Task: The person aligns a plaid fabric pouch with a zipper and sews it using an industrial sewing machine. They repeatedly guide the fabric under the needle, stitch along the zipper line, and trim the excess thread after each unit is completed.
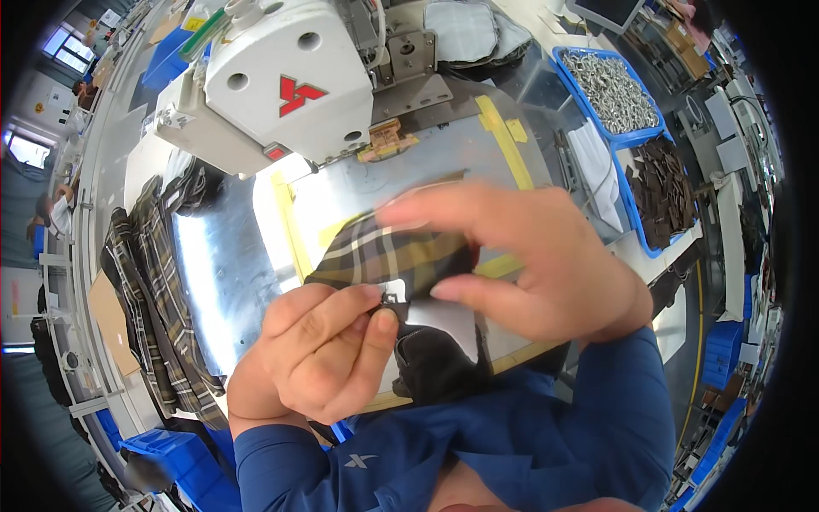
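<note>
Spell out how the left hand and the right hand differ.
The left hand pinches a small dark piece; the right hand has its thumb and forefinger apart over the plaid fabric. The left hand's fingers are curled in, the right hand's more extended. Both are bare, with blue sleeves above them.

one left hand (328,354) and one right hand (537,264) show, with two sleeves (627,401), one machine (273,111) and two trays (638,136) at right, their metal pieces (610,90) and brown strips (659,194) too many to count.
</note>
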Demonstrator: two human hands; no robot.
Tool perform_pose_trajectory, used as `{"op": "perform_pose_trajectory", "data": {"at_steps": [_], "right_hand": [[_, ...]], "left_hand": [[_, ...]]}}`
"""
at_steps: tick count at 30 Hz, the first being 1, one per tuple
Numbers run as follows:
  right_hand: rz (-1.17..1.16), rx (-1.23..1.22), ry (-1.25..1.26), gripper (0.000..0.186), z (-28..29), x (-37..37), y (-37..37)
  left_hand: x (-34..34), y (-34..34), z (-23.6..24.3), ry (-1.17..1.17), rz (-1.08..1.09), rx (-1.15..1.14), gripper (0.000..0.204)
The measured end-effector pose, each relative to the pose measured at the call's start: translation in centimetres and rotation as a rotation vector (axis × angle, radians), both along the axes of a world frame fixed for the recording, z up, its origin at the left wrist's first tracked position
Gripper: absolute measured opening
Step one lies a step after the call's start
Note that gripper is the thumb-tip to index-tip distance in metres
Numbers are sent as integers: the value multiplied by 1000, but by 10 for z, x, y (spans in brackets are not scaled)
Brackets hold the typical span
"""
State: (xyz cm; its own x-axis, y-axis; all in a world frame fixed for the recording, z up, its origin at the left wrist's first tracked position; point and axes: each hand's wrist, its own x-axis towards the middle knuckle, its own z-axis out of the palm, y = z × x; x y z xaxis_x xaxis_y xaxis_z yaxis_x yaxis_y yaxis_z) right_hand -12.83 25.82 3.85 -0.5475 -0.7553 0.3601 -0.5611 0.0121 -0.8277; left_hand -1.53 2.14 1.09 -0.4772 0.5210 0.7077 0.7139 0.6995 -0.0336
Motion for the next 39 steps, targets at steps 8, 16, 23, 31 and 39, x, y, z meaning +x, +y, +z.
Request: {"op": "perform_pose_trajectory", "data": {"at_steps": [8, 16, 23, 31, 39], "right_hand": [[-217, -90, 799, 35, -11, -1, -12], [-33, -201, 1046, 19, -23, -3, -9], [125, -196, 664, 19, -13, -10, -11], [107, -147, 681, 18, -16, -6, -12], [109, -245, 753, 20, -17, -6, -11]], "left_hand": [[13, 8, 11, -158, 41, 60, 18], [-1, 9, -10, 121, -103, 50, 22], [3, 8, 7, -109, -70, 174, 21], [-4, 7, 14, -176, -118, 202, 19], [-7, -15, 12, -39, -189, 511, 24]]}}
